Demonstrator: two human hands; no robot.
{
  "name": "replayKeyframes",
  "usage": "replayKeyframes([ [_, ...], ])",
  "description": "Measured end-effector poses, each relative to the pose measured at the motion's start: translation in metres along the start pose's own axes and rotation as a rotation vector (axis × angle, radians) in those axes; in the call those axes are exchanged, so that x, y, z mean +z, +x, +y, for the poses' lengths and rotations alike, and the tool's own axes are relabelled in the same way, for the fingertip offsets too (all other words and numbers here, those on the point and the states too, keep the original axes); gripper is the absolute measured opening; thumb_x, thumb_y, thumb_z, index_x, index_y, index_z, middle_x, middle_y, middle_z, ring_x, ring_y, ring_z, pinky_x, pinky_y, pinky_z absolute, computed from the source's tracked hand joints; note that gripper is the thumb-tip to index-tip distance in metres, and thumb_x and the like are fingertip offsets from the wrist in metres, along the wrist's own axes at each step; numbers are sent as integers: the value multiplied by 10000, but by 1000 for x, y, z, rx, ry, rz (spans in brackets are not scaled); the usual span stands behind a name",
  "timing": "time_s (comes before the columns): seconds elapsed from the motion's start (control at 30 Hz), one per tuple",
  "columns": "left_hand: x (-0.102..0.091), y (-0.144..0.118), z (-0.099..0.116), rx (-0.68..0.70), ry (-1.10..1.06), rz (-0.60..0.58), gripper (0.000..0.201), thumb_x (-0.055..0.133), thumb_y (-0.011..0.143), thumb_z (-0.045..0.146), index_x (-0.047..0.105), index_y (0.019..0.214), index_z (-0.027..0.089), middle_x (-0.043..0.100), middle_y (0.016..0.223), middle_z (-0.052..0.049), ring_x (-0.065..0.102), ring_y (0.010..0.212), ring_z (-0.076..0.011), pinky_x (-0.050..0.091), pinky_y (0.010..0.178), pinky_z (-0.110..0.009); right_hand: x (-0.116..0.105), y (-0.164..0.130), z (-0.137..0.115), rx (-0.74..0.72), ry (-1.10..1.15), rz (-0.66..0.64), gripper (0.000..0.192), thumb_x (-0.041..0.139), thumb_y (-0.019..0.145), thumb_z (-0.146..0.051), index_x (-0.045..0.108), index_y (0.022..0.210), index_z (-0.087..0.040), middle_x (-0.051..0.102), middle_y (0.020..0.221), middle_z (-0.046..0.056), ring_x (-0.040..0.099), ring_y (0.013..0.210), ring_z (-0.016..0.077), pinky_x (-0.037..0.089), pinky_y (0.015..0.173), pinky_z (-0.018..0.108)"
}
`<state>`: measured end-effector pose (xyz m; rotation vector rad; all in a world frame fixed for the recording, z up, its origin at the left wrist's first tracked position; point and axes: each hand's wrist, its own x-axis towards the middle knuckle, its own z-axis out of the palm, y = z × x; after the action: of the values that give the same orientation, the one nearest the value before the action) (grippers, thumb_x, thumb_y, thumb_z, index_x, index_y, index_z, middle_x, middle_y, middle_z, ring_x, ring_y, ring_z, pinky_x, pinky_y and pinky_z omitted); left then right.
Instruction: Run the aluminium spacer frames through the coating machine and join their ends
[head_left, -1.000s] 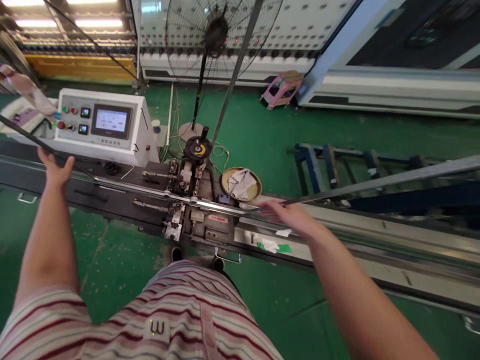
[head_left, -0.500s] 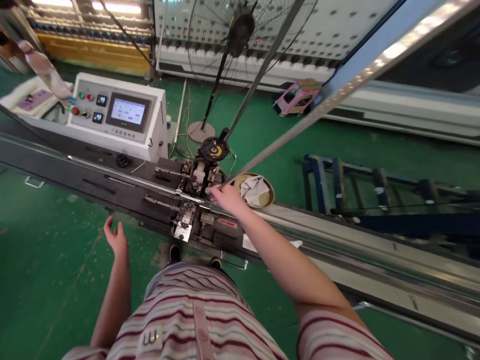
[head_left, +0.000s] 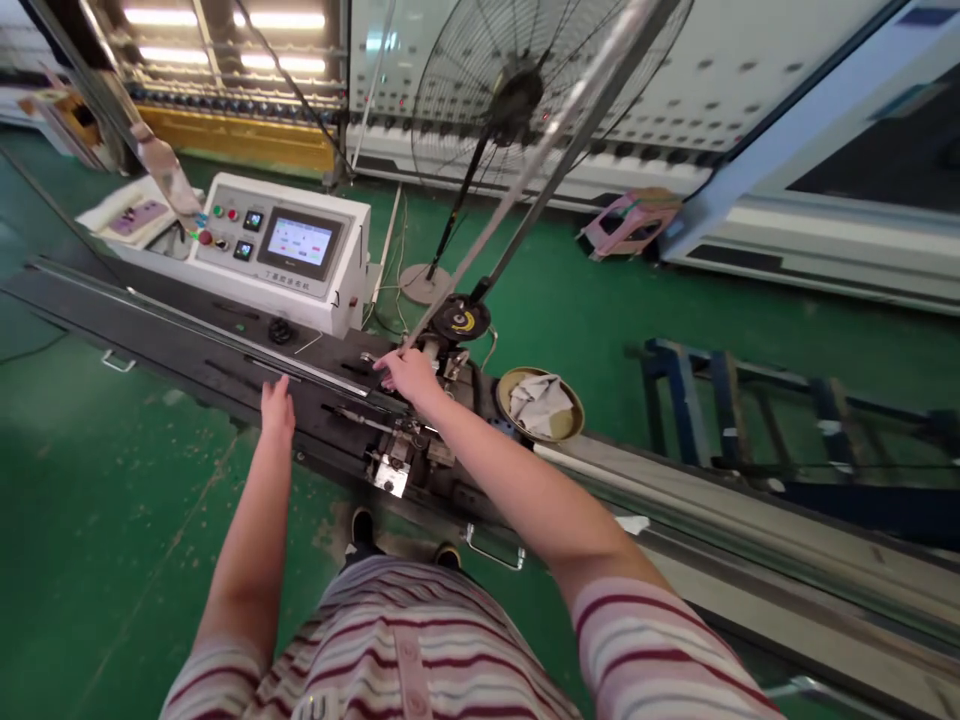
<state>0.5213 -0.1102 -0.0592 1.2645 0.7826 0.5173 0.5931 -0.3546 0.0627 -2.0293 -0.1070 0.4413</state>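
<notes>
Right hand (head_left: 405, 375): closed on the lower end of the metal strip (head_left: 517, 190).
Strip axis: slanted up and away from the grip.
Left hand (head_left: 277, 410): laid flat, open, on the machine bed (head_left: 187, 350), beside the grip.

Metal strip (head_left: 517, 190) top beyond frame
</notes>
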Motion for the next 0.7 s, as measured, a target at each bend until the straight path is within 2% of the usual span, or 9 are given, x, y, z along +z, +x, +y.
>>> replayKeyframes([
  [0.07, 22, -1, 12, -95, -75, -51, 524, 641, 868, 353, 466, 1340, 209, 561, 1348, -211, 592, 1262, -256, 450, 1083, -455, -25, -17, -1, 21, 114, 2, 287, 481, 864, -223, 753, 878, -132, 705, 670, 43, 705, 673, 178, 571, 738, 288],
  [0.17, 54, -29, 28, -143, -162, -191, 505, 687, 834, 334, 483, 1294, 295, 621, 1308, -126, 656, 1167, -239, 512, 998, -424, -71, -48, 7, 58, 283, -4, 249, 487, 848, -200, 722, 807, -130, 690, 647, 46, 696, 641, 173, 572, 659, 267],
  [0.3, 106, -104, 40, -51, -250, -476, 781, 708, 812, 254, 250, 1403, 481, 574, 1418, -40, 674, 1145, -234, 561, 864, -377, -131, -95, 43, 64, 411, 22, 248, 482, 882, -232, 709, 855, -134, 706, 709, 64, 713, 703, 175, 587, 676, 262],
  [0.37, 135, -150, 42, 27, -228, -587, 901, 703, 803, 227, 131, 1439, 509, 563, 1432, -52, 695, 1102, -241, 581, 794, -349, -166, -121, 71, 53, 435, 63, 282, 495, 915, -313, 697, 1027, -152, 729, 838, 77, 725, 802, 192, 601, 715, 290],
  [0.43, 166, -197, 40, 100, -181, -649, 958, 698, 804, 226, 64, 1466, 505, 570, 1421, -69, 708, 1068, -245, 595, 742, -320, -214, -151, 101, -34, 444, 182, 397, 547, 910, -392, 608, 1250, -198, 720, 1075, 92, 708, 984, 217, 605, 795, 334],
  [0.5, 197, -242, 32, 162, -154, -694, 964, 687, 825, 238, 32, 1484, 490, 566, 1423, -85, 709, 1067, -249, 604, 723, -305, -283, -187, 136, -237, 450, 471, 547, 563, 902, -408, 451, 1407, -233, 608, 1343, 113, 624, 1193, 227, 569, 926, 384],
  [0.57, 228, -283, 21, 221, -131, -725, 932, 663, 854, 243, 29, 1501, 463, 559, 1429, -105, 708, 1070, -246, 602, 706, -277, -373, -229, 176, -460, 409, 895, 597, 476, 937, -371, 293, 1487, -226, 428, 1517, 155, 511, 1340, 227, 486, 1045, 436],
  [0.6, 243, -302, 13, 251, -118, -736, 913, 649, 867, 242, 33, 1509, 445, 555, 1430, -115, 708, 1070, -241, 595, 689, -253, -423, -250, 200, -503, 336, 1103, 596, 398, 967, -345, 216, 1519, -214, 345, 1559, 183, 460, 1387, 235, 451, 1071, 461],
  [0.7, 288, -353, -12, 335, -58, -761, 863, 612, 899, 235, 43, 1529, 395, 555, 1424, -138, 710, 1059, -216, 552, 620, -178, -564, -304, 287, -336, -80, 1471, 592, 150, 1003, -266, 58, 1579, -165, 196, 1567, 261, 376, 1434, 290, 399, 1069, 538],
])
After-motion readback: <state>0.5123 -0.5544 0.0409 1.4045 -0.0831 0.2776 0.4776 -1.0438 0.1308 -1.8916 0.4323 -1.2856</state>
